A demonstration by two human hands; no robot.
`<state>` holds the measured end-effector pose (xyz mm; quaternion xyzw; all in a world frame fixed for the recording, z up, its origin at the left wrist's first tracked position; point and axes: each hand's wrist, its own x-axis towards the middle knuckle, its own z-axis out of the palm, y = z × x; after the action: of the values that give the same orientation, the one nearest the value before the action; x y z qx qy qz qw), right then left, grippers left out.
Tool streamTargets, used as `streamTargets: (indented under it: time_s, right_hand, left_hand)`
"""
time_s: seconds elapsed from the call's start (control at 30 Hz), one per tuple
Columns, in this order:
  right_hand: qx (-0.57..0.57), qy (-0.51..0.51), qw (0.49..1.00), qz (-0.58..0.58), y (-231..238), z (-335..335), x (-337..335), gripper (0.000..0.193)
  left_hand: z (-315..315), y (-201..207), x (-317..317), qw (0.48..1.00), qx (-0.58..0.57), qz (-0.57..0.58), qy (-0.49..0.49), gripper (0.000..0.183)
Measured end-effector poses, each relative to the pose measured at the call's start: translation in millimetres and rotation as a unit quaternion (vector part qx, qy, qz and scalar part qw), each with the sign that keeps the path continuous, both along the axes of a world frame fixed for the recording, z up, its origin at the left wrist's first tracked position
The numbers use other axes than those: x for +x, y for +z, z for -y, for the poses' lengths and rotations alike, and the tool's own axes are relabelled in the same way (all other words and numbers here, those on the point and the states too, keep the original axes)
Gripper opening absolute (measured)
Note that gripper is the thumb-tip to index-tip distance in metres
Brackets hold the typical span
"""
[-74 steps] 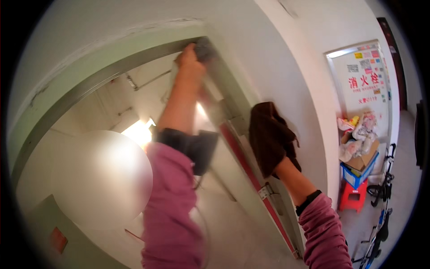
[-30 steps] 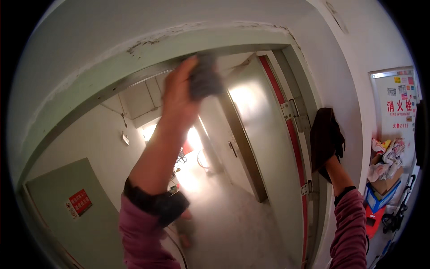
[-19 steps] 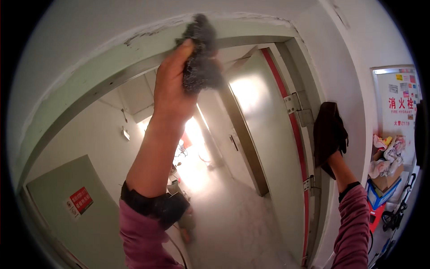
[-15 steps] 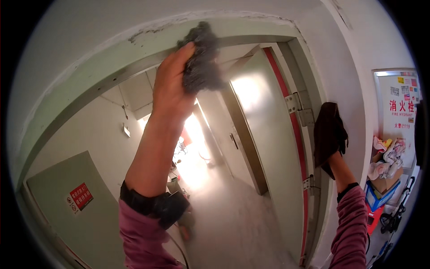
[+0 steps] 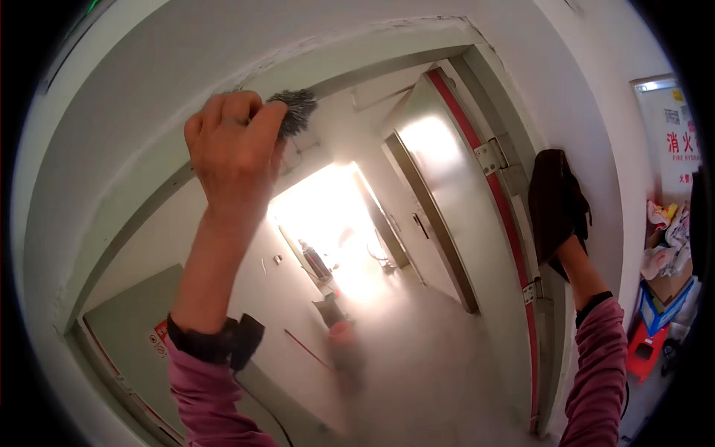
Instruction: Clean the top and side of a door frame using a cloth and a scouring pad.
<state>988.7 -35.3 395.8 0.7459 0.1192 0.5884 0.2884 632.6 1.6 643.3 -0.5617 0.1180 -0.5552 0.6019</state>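
High on the left, my left hand [image 5: 234,145] is closed around a grey shaggy wiping cloth [image 5: 298,112]. Its strands stick out past my thumb, against the pale green top of the door frame [image 5: 357,74]. Most of the cloth is hidden behind my fingers. To the right, a dark brown cloth [image 5: 555,205] covers my right hand [image 5: 570,253] at the jamb and the white wall beside it. Only the wrist and the heel of that hand show, so its fingers are hidden.
A pale door leaf [image 5: 447,171] with a red edge strip stands swung inward on hinges at the right. A green door [image 5: 141,335] is at lower left. Bright light fills the corridor beyond. At far right, a blue box [image 5: 666,309] and piled items sit below a hydrant cabinet [image 5: 663,134].
My left hand has moved left and slightly down along the frame with the grey cloth, turning its back toward me. The view has shifted; my right hand stays at the jamb.
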Motion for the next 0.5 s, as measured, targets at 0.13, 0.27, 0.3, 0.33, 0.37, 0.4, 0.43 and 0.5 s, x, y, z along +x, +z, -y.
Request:
streamTargets:
  time_s: [0.13, 0.27, 0.3, 0.33, 0.37, 0.4, 0.43, 0.5]
  right_hand:
    - [0.013, 0.012, 1.000, 0.009, 1, 2, -5, 0.018]
    - [0.085, 0.078, 0.992, -0.050, 12, 7, -26, 0.024]
    - [0.083, 0.077, 0.993, -0.046, 10, 10, -25, 0.024]
    - [0.081, 0.071, 0.993, -0.042, 10, 9, -25, 0.024]
    - [0.077, 0.061, 0.994, -0.037, 8, 11, -22, 0.024]
    - [0.075, 0.057, 0.995, -0.031, 7, 9, -21, 0.024]
    - [0.077, 0.056, 0.995, -0.027, 8, 7, -18, 0.025]
    - [0.078, 0.055, 0.995, -0.027, 4, 6, -15, 0.025]
  left_hand:
    - [-11, 17, 7, 0.986, 0.054, -0.053, 0.151, 0.018]
    - [-18, 23, 25, 0.987, 0.045, -0.040, 0.152, 0.012]
    - [-16, 25, 36, 0.987, 0.042, -0.042, 0.152, 0.012]
    - [-14, 29, 50, 0.986, 0.065, -0.081, 0.128, 0.012]
    - [-10, 32, 60, 0.983, 0.090, -0.119, 0.103, 0.012]
    - [-8, 37, 62, 0.983, 0.089, -0.117, 0.106, 0.012]
    - [-4, 41, 61, 0.981, 0.090, -0.140, 0.102, 0.013]
    - [-3, 42, 53, 0.976, 0.086, -0.174, 0.098, 0.015]
